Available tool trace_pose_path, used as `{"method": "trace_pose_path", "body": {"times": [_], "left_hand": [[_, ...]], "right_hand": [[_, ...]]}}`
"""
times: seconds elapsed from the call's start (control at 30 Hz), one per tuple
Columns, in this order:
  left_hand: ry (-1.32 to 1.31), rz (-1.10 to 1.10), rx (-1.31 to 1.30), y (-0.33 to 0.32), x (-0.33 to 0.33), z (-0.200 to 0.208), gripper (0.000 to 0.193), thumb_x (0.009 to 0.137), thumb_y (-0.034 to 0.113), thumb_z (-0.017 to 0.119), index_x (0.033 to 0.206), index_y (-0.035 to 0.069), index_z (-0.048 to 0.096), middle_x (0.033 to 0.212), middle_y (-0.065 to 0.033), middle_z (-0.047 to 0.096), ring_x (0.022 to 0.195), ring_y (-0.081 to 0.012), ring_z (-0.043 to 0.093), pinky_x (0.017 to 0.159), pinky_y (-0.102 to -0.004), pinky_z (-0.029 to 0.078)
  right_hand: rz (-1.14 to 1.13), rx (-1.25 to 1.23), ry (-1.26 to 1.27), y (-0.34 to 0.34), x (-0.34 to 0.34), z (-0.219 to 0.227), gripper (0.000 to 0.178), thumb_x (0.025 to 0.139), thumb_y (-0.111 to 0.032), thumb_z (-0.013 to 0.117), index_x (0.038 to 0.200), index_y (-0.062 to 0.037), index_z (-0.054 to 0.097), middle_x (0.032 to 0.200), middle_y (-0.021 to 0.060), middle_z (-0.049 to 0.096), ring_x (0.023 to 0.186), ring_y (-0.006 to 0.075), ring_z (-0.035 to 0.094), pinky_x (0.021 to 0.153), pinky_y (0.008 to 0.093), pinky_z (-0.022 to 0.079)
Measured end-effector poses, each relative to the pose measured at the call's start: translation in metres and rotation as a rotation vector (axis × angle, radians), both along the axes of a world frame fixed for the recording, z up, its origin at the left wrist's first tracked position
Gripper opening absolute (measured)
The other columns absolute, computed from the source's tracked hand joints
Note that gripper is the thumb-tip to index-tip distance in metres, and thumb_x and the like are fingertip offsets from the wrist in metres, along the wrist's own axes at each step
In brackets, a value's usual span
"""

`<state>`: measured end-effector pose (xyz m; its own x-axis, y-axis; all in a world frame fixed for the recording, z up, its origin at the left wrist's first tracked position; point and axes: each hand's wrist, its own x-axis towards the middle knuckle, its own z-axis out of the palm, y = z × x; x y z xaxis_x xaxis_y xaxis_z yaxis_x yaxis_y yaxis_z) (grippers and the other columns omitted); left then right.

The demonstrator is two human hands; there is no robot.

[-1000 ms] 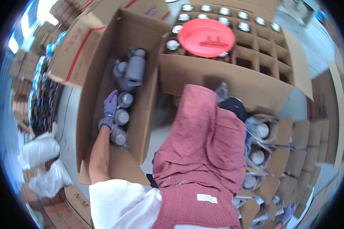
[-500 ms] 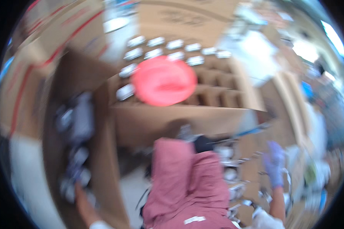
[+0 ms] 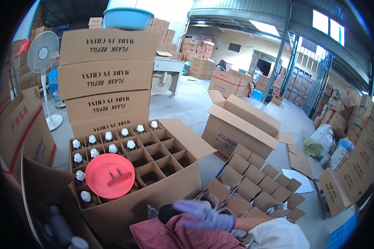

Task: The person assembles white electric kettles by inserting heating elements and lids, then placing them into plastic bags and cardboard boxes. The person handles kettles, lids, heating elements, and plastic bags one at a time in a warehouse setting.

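My right hand (image 3: 203, 215), in a pale purple glove, is above my lap with its fingers stretched out, and nothing shows in it. It is nearest to my pink-clad leg (image 3: 153, 232) and the box with raised cardboard dividers (image 3: 253, 178), where some clear glass shows. My left hand is out of view. Ahead stands a divided carton (image 3: 145, 195) with white-capped bottles (image 3: 113, 148) in several cells. On it rests a round red tray (image 3: 96, 189) holding a small red piece with dark points (image 3: 119, 176). Lower left, an open carton (image 3: 50, 178) holds dark grey bottles (image 3: 61, 226).
A tall carton flap (image 3: 108, 74) rises behind the divided carton, with a blue basin (image 3: 128, 18) above it. A white fan (image 3: 43, 52) stands at left. An open carton (image 3: 237, 128) stands farther right. Loaded boxes (image 3: 345, 186) and bags (image 3: 320, 143) line the right.
The view has tilted up and turned, now showing the hall. My right hand has come inward over my lap. My left hand, earlier down in the left carton, has gone out of view.
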<state>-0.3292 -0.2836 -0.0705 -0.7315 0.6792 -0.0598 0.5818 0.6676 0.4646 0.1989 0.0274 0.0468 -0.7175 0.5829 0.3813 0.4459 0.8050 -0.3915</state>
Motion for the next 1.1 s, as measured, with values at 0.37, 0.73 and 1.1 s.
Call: {"method": "trace_pose_path", "body": {"times": [0.37, 0.73, 1.1], "left_hand": [[0.482, -0.866, 0.906, 0.188, 0.286, 0.163, 0.012, 0.084, 0.010, 0.069, 0.089, 0.002, 0.063, 0.083, -0.0133, 0.058, 0.087, -0.0369, 0.058, 0.102, -0.0589, 0.043], [-0.526, -0.384, 0.936, 0.165, 0.385, 0.014, 0.025, 0.090, 0.015, 0.062, 0.110, 0.000, 0.064, 0.090, -0.0035, 0.065, 0.070, -0.0157, 0.056, 0.059, -0.0339, 0.049], [-0.587, -0.401, 0.286, 0.133, 0.306, 0.090, 0.026, 0.093, 0.009, 0.058, 0.116, -0.001, 0.065, 0.103, -0.0148, 0.068, 0.096, -0.0177, 0.065, 0.086, -0.0316, 0.052]], "right_hand": [[0.194, -1.974, 1.232, -0.064, -0.025, 0.046, 0.068, 0.095, -0.027, 0.066, 0.149, -0.0062, 0.030, 0.141, 0.0135, 0.044, 0.125, 0.0215, 0.052, 0.099, 0.0338, 0.049], [0.004, -0.405, 0.758, 0.030, 0.059, 0.066, 0.097, 0.075, -0.034, 0.083, 0.149, -0.0061, 0.027, 0.148, 0.0177, 0.033, 0.137, 0.0294, 0.035, 0.113, 0.0423, 0.031], [0.041, -0.183, 0.112, 0.170, -0.163, 0.029, 0.072, 0.081, -0.028, 0.069, 0.145, -0.0101, 0.041, 0.140, 0.0229, 0.043, 0.123, 0.0424, 0.048, 0.105, 0.0460, 0.042]]}}
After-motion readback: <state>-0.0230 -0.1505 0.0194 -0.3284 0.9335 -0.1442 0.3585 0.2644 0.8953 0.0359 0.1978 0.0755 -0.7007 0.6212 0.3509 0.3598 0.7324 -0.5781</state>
